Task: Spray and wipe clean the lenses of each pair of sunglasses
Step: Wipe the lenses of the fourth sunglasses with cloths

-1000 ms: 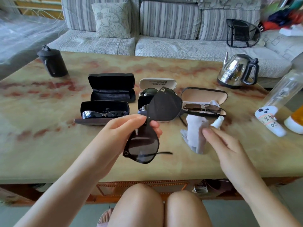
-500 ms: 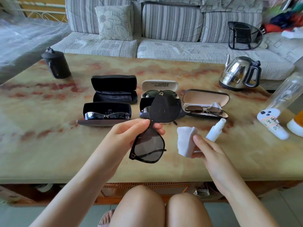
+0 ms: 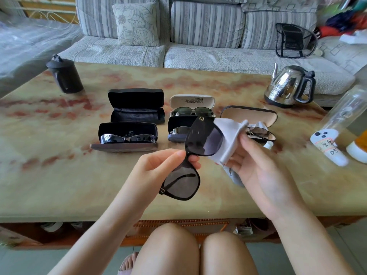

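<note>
The left hand [image 3: 158,165] pinches the black sunglasses [image 3: 204,139] at the bridge between thumb and fingertips, holding them above the marble table [image 3: 59,175] with one lens over the other; the right hand [image 3: 256,171] grips a white cloth [image 3: 226,132], fingers curled round it, its fold laid against the edge of the upper lens; only the spray bottle's [image 3: 268,144] white tip shows, just beyond that hand; behind stand open cases, one holding silver wraparound sunglasses [image 3: 127,138], another a green-lensed pair [image 3: 191,111]; a steel kettle [image 3: 288,86] sits far right.
</note>
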Demonstrator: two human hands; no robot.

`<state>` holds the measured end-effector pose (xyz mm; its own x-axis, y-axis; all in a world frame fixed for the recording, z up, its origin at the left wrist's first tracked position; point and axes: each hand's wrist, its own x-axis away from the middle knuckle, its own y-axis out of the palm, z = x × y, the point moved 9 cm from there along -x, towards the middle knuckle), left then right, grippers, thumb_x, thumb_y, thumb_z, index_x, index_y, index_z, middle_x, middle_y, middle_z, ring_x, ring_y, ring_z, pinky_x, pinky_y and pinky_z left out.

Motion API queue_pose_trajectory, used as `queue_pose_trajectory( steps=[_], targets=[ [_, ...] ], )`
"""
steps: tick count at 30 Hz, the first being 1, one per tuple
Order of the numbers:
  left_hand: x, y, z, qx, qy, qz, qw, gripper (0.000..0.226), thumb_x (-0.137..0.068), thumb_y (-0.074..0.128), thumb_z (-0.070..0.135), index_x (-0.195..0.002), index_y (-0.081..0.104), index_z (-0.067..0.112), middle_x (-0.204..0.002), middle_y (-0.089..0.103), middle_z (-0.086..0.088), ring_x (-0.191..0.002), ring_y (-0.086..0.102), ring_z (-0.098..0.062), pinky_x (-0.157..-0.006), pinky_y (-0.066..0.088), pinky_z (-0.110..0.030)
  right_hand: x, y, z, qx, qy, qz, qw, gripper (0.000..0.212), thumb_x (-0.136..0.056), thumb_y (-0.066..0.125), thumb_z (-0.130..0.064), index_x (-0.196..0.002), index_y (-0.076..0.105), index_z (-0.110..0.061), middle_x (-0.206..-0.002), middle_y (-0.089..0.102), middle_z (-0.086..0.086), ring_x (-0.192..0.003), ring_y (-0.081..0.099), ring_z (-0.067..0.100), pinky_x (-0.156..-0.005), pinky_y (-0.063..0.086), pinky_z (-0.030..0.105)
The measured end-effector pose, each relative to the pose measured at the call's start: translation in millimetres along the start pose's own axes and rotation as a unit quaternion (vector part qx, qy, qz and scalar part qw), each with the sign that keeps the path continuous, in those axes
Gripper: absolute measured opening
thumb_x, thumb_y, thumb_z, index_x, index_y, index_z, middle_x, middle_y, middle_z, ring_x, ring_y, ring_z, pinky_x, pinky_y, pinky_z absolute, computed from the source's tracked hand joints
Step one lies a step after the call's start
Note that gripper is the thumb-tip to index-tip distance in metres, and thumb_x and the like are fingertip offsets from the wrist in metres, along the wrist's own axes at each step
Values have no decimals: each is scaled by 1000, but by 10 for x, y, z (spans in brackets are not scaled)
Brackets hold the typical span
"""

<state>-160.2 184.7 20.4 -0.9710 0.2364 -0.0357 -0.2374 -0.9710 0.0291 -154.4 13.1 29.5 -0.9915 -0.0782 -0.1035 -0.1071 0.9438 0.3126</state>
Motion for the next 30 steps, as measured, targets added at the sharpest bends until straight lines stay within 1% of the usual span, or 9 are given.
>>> queue_pose_trajectory(
  steps=[5,10,12,14,17,21,24,26,30],
  targets=[
    [12,56,83,-62,63,-2,996,36,-91,47,28,-83,74,7,-86,75,2,-86,68,-5,-80,44,-10,-70,149,-106,168,-41,5,985,21,-97,52,-13,-100,73,-14,-69,71,-13,-65,64,-2,-62,43,8],
    [15,57,80,-79,79,16,994,34,-92,47,29,-85,75,10,-87,76,4,-88,68,-5,-80,45,-10,-100,124,-34,138,-13,35,990,23,-83,66,-27,-94,73,-8,-61,70,-7,-53,61,0,-67,41,17],
    [20,69,99,-80,85,16,993,34,-92,47,29,-85,74,10,-87,75,4,-87,68,-4,-80,44,-9,-83,135,-24,125,-13,45,991,23,-79,68,-37,-74,72,-15,-64,72,-1,-65,69,6,-86,44,21],
    [27,109,118,-76,87,5,993,34,-92,46,28,-83,74,9,-85,75,4,-86,68,-4,-80,44,-9,-80,129,-68,178,-19,61,982,47,-88,63,-48,-50,63,-19,-53,67,-6,-73,69,6,-107,25,35],
    [27,120,129,-62,85,8,994,33,-92,47,27,-84,74,9,-83,75,4,-84,68,-4,-79,45,-10,-105,70,-104,196,-31,81,977,58,-96,51,-48,-46,59,-19,-54,68,-9,-76,70,3,-109,24,42],
    [44,50,125,-58,87,42,994,32,-95,48,23,-80,73,12,-80,74,4,-80,66,-1,-76,44,-9,-61,19,9,136,-32,85,987,58,-96,51,-47,-60,49,-2,-58,62,7,-67,63,16,-85,47,28],
    [69,34,121,-59,87,40,994,34,-92,47,28,-79,73,10,-79,74,4,-79,65,-1,-77,44,-9,-5,106,41,105,-28,50,993,71,-88,58,-51,-86,48,20,-98,55,43,-95,57,46,-109,33,58],
    [72,29,124,-62,87,35,994,34,-92,47,28,-79,72,9,-80,73,3,-78,64,-1,-77,44,-9,21,173,17,118,-24,40,992,79,-84,61,-54,-91,45,22,-106,42,50,-99,46,58,-109,25,67],
    [64,29,165,-89,94,28,991,34,-97,46,21,-76,71,11,-79,72,4,-80,63,-1,-79,42,-9,-9,132,-46,141,-41,55,988,68,-88,58,-44,-85,47,22,-96,51,49,-99,56,53,-104,43,54]
  ],
)
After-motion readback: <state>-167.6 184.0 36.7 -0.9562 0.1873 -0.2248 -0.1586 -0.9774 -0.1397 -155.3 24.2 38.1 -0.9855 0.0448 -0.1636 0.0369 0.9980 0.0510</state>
